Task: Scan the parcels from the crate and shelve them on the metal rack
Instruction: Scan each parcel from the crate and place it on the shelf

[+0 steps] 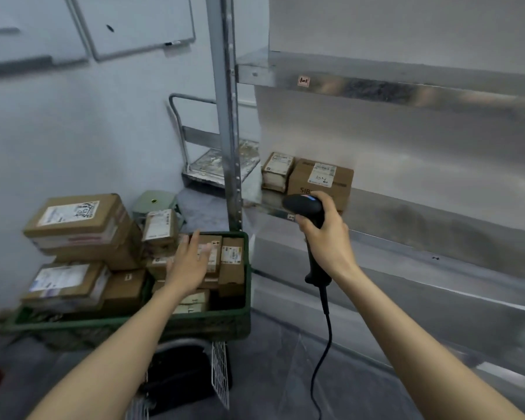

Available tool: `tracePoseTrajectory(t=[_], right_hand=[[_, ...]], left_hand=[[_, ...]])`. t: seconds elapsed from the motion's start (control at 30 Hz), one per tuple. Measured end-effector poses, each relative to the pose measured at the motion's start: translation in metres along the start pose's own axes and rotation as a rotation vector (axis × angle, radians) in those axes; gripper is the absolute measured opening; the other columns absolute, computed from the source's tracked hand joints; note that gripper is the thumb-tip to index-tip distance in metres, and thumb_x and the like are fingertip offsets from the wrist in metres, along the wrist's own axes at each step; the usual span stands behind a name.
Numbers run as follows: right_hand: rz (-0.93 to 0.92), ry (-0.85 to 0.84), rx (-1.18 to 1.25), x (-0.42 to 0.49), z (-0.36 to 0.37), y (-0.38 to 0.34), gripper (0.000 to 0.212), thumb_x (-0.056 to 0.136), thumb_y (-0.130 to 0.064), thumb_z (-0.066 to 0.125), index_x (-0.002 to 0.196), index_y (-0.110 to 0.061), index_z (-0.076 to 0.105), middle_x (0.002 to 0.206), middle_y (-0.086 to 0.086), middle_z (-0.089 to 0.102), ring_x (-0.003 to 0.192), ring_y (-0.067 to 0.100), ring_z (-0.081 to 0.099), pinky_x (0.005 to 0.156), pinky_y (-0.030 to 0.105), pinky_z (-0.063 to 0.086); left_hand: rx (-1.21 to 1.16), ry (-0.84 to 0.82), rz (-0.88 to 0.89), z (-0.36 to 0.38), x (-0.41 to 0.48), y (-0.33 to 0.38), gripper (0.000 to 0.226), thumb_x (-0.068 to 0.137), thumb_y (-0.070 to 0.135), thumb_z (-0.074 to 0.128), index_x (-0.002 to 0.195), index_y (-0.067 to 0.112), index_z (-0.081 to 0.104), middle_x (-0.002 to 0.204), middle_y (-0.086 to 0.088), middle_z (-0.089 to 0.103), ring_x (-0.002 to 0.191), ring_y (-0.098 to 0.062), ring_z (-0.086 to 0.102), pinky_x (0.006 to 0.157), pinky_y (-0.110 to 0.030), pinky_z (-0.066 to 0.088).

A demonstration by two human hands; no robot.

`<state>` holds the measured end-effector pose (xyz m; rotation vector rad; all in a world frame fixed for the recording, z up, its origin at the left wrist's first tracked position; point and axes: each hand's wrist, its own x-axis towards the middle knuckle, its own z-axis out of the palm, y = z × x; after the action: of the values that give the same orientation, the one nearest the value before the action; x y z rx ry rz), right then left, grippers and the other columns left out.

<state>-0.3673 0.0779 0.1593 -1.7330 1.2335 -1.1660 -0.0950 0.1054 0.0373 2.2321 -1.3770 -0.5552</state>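
Left hand (pixel 188 265) reaches with fingers straight and slightly spread over a brown cardboard parcel (pixel 215 253) at the right end of the green plastic crate (pixel 194 324); contact cannot be confirmed. Right hand (pixel 328 237) is wrapped round the black corded handheld scanner (pixel 303 206), before the grey metal rack (pixel 406 213) where two brown labelled boxes (pixel 320 178) stand shelved. Recommended: grasp the parcel by its edges, lift it clear of its neighbours, keep the label upward and uncovered, then aim the scanner at it.

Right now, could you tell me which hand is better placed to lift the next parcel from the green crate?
Probably the left hand: it is empty and over the parcels in the green crate, while the right hand grips the barcode scanner.
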Motion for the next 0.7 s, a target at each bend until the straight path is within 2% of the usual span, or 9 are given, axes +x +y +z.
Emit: tracePoseTrajectory(t=[0.07,0.2,0.3,0.37,0.47,0.6,0.7], right_hand=[[-0.012,-0.030,0.008,-0.001,0.012,-0.007,0.045,0.093,-0.020,0.059,0.133,-0.032,0.042,0.107,-0.004,0.062,0.091,0.017,0.061,0.076,0.029,0.051],[-0.045,-0.079,0.009,0.000,0.039,-0.023,0.044,0.093,-0.019,0.059,0.132,-0.032,0.042,0.100,-0.007,0.061,0.074,0.002,0.059,0.058,0.008,0.043],[-0.067,-0.122,0.018,0.002,0.063,-0.035,0.045,0.093,-0.019,0.059,0.134,-0.029,0.042,0.097,-0.013,0.058,0.075,-0.004,0.057,0.058,0.002,0.041],[-0.075,-0.148,0.026,0.002,0.081,-0.041,0.043,0.094,-0.019,0.058,0.132,-0.028,0.042,0.095,-0.019,0.056,0.074,-0.008,0.057,0.056,0.002,0.040],[-0.087,-0.180,0.031,0.005,0.108,-0.050,0.043,0.094,-0.018,0.058,0.132,-0.028,0.041,0.096,-0.016,0.056,0.072,-0.010,0.057,0.055,0.005,0.042],[-0.067,-0.192,0.039,0.016,0.143,-0.059,0.045,0.095,-0.018,0.057,0.135,-0.028,0.041,0.109,-0.005,0.059,0.079,-0.002,0.060,0.058,0.008,0.045],[-0.052,-0.185,0.031,0.028,0.169,-0.064,0.045,0.095,-0.019,0.057,0.135,-0.029,0.040,0.115,-0.002,0.060,0.090,0.011,0.060,0.062,0.012,0.043]], left_hand=[[-0.005,0.011,-0.023,-0.013,-0.011,-0.014,0.062,0.097,0.060,0.019,0.153,0.033,0.008,0.162,0.002,0.006,0.148,-0.018,0.006,0.115,-0.052,0.007],[-0.055,0.025,-0.073,-0.040,-0.025,-0.039,0.062,0.097,0.060,0.019,0.152,0.035,0.006,0.162,0.001,0.004,0.148,-0.020,0.005,0.116,-0.051,0.003],[-0.080,0.052,-0.101,-0.059,-0.029,-0.057,0.062,0.098,0.058,0.020,0.153,0.033,0.006,0.162,0.001,0.004,0.148,-0.019,0.004,0.118,-0.051,0.003],[-0.105,0.058,-0.113,-0.068,-0.030,-0.069,0.063,0.098,0.057,0.021,0.153,0.031,0.006,0.162,0.000,0.004,0.148,-0.018,0.003,0.119,-0.051,0.005],[-0.168,0.067,-0.125,-0.081,-0.025,-0.090,0.062,0.099,0.055,0.024,0.153,0.031,0.006,0.162,0.000,0.005,0.148,-0.019,0.005,0.119,-0.050,0.010],[-0.261,0.064,-0.117,-0.095,-0.003,-0.113,0.062,0.100,0.052,0.029,0.154,0.029,0.007,0.161,-0.002,0.010,0.148,-0.020,0.010,0.118,-0.046,0.016],[-0.288,0.019,-0.119,-0.101,0.019,-0.127,0.063,0.100,0.052,0.029,0.154,0.029,0.006,0.161,-0.001,0.011,0.148,-0.020,0.010,0.118,-0.045,0.017]])
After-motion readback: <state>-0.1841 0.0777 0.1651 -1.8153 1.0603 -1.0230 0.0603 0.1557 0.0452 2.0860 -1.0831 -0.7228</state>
